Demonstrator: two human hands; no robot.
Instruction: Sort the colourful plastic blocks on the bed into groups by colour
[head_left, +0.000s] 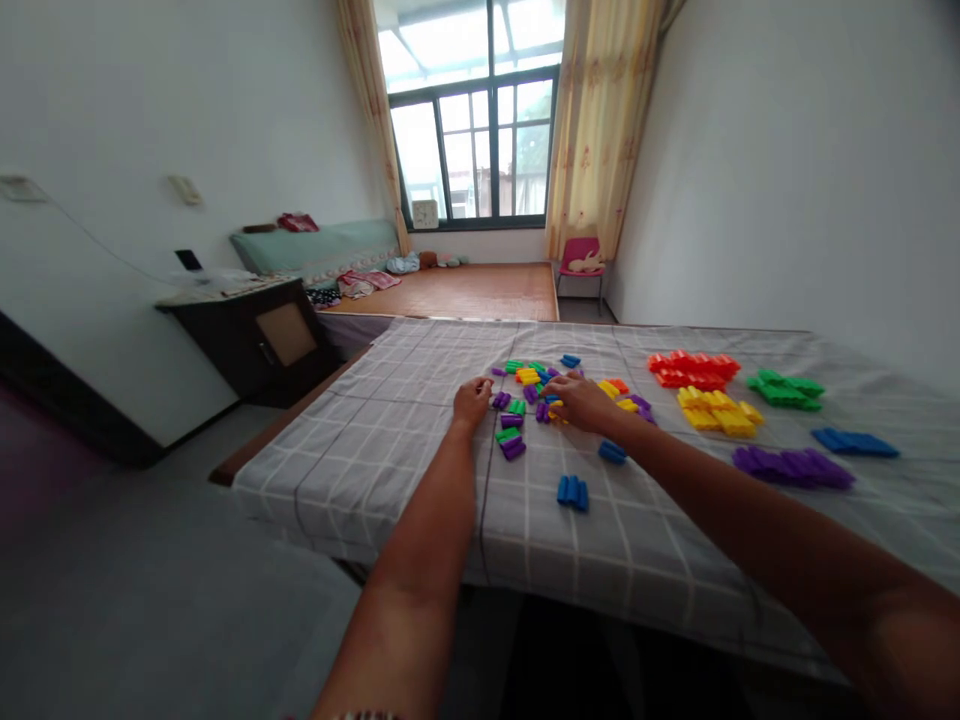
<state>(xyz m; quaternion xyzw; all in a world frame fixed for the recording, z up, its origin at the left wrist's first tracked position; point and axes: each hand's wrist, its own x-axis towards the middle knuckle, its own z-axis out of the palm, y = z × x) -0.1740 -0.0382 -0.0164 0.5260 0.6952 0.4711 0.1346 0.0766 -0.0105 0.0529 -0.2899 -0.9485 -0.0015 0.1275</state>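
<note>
My left hand [472, 400] is closed at the left edge of a loose spread of coloured pieces; what its fingers hold, if anything, is too small to make out. My right hand [576, 398] reaches over the middle of the spread, fingers bent down among blue and yellow pieces, its fingertips partly hidden. Purple pieces [512, 449] and green pieces [517, 407] lie between and in front of the hands. Nearer me are blue pieces [572, 492], with another blue group [612, 453] beside my right forearm.
Sorted groups lie at the right: red [694, 370], green [786, 390], yellow [718, 412], blue [855, 442] and purple [793, 467]. A checked cloth [360, 440] covers the table. Beyond are a bed [472, 290], a pink chair [581, 255] and a dark cabinet [247, 335].
</note>
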